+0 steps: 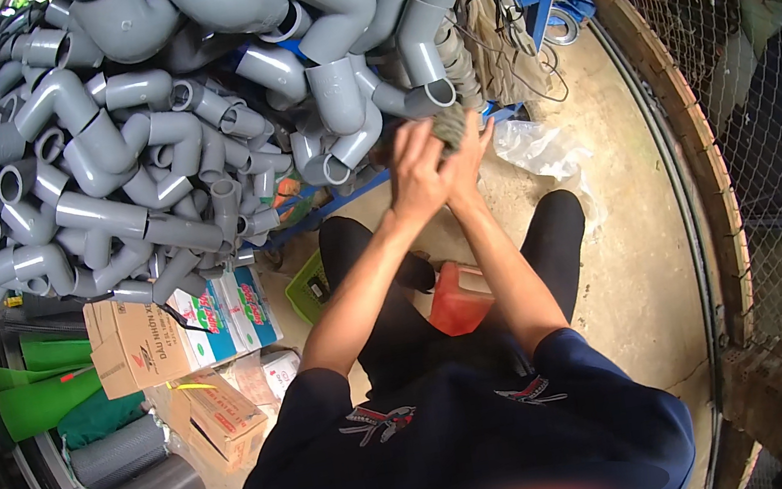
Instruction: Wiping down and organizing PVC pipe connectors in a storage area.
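Both my hands are together in front of me, just below the open end of a grey pipe elbow (422, 42). My left hand (417, 172) has its fingers curled against a crumpled grey-green cloth (451, 130). On the other side of the cloth is my right hand (466, 164), closed round it with some fingertips showing. The palms and anything inside the cloth are hidden. Many grey elbow fittings (98, 147) are piled up beyond and to the left of my hands.
A red plastic jug (456, 308) stands between my legs, beside a green basket (305, 293). Cardboard boxes (139, 348) sit at the left under the fittings. Clear plastic sheeting (539, 149) lies on the concrete floor (648, 236) at right. Wire mesh (748, 130) edges the far right.
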### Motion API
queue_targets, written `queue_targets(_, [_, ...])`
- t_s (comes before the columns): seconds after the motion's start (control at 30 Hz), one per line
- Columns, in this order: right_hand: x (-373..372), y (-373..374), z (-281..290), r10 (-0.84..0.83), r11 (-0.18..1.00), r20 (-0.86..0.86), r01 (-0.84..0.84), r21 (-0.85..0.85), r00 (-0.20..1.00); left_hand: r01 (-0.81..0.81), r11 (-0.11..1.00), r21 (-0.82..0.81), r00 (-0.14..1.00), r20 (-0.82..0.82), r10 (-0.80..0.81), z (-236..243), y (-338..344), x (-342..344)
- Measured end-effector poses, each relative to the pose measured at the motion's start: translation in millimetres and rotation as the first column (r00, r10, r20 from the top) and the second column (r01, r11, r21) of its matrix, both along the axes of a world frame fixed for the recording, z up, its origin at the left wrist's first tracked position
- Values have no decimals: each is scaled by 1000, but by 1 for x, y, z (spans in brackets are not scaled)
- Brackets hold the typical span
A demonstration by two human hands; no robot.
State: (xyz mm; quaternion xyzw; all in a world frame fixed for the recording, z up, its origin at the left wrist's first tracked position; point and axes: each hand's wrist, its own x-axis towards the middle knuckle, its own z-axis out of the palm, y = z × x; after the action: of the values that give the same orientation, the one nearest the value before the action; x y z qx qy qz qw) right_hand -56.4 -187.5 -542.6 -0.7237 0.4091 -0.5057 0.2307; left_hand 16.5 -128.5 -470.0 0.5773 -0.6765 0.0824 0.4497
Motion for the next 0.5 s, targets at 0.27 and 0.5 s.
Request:
queue_targets(0.27, [-8,-5,43,124,912,283,-221,346,951,-114,968,225,787,-574,226,-45,10,36])
queue_targets(0.5, [-21,-24,23,379,648,533,-628,430,756,-193,958,214,730,-620,286,-55,13,54])
